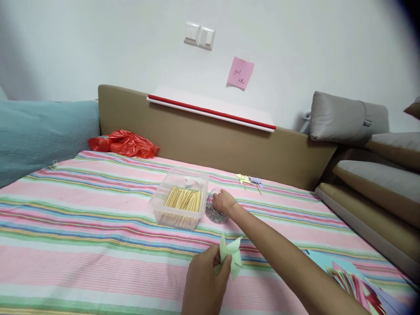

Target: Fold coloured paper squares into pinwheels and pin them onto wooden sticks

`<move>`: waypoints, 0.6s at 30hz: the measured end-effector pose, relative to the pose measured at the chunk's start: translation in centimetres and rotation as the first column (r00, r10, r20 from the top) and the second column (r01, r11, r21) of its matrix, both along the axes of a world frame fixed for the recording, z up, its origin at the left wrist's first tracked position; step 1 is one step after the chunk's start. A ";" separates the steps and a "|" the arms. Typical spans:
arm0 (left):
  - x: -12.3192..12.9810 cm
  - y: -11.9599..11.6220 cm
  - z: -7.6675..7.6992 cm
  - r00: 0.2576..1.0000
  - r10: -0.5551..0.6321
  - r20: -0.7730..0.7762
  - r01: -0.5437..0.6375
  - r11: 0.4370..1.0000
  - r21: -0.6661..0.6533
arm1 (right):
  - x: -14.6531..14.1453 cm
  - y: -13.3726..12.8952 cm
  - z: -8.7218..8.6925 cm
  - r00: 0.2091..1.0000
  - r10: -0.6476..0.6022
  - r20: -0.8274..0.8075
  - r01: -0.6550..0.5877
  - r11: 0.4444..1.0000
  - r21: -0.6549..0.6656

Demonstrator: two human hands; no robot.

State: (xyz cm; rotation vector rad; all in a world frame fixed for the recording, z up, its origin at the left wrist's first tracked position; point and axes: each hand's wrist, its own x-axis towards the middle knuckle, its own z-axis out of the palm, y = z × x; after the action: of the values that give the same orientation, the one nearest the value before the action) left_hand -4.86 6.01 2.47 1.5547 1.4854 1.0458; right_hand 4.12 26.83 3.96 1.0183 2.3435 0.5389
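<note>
My left hand [207, 276] pinches a light green paper pinwheel [233, 256], its folded blades fanned out beyond the thumb. With the arm stretched forward, my right hand [225, 202] dips its bent fingers into a round clear container [216, 217] of small silvery pieces that look like pins. The fingertips are close together, and what they grip is too small to make out. Just left of that container stands a clear plastic box [179, 222] with many thin wooden sticks [183, 199] lying inside.
Two finished pinwheels on sticks, one yellow [243, 178] and one purple [256, 180], lie farther back. Coloured paper [356, 284] is piled at the lower right. A red plastic bag [131, 144] lies at the back left. Grey cushions [377, 179] line the right side of the striped cloth [98, 227].
</note>
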 end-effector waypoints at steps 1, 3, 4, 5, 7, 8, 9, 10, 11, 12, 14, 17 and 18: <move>0.0 0.0 0.0 1.000 -0.003 0.001 0.003 1.000 0.001 | 0.0 -0.1 0.1 1.000 0.012 -0.013 -0.012 1.000 0.008; -0.2 0.1 -0.1 1.000 -0.013 0.001 0.013 1.000 -0.005 | 0.0 -0.4 0.8 0.998 0.040 -0.057 -0.038 0.999 0.033; -0.3 0.1 -0.1 1.000 -0.015 -0.003 0.015 1.000 -0.008 | 0.2 -0.6 1.5 0.995 0.054 -0.087 -0.049 0.997 0.051; -0.5 0.1 -0.1 1.000 -0.012 -0.008 0.012 1.000 -0.008 | 0.5 -0.9 2.4 0.991 0.064 -0.121 -0.055 0.996 0.074; -0.8 0.3 -0.1 1.000 -0.001 -0.018 0.001 1.000 -0.007 | 1.6 -1.9 4.4 0.979 0.068 -0.192 -0.044 0.991 0.127; -0.9 0.4 -0.2 1.000 0.002 -0.022 -0.002 1.000 -0.008 | 2.6 -2.7 5.3 0.972 0.062 -0.228 -0.027 0.988 0.153; -1.1 0.5 -0.2 1.000 0.005 -0.023 -0.005 1.000 -0.010 | 3.9 -3.7 6.2 0.964 0.047 -0.263 0.000 0.984 0.175; -1.2 0.6 -0.2 1.000 0.006 -0.020 -0.007 1.000 -0.013 | 5.4 -5.0 6.8 0.955 0.027 -0.297 0.031 0.981 0.191; -1.3 0.7 -0.2 1.000 0.008 -0.016 -0.009 1.000 -0.017 | 7.1 -6.6 7.1 0.945 -0.001 -0.326 0.070 0.977 0.200; -1.3 0.8 -0.1 1.000 0.011 -0.012 -0.011 1.000 -0.016 | 8.9 -8.3 7.1 0.936 -0.041 -0.351 0.119 0.972 0.202; -1.4 1.1 0.0 1.000 0.016 -0.011 -0.016 1.000 -0.008 | 12.6 -11.9 6.0 0.913 -0.139 -0.384 0.224 0.957 0.185; -1.2 1.2 0.3 0.999 0.030 -0.043 -0.029 0.999 0.031 | 16.9 -16.3 2.9 0.875 -0.275 -0.398 0.353 0.926 0.135; -1.1 1.2 0.4 0.998 0.032 -0.049 -0.030 0.999 0.044 | 17.8 -17.2 1.9 0.866 -0.303 -0.399 0.374 0.920 0.114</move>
State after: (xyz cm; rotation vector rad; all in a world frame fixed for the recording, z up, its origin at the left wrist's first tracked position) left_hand -5.92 7.23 2.87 1.6032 1.5338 1.0711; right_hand 21.94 9.59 5.81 1.7182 2.3754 0.4622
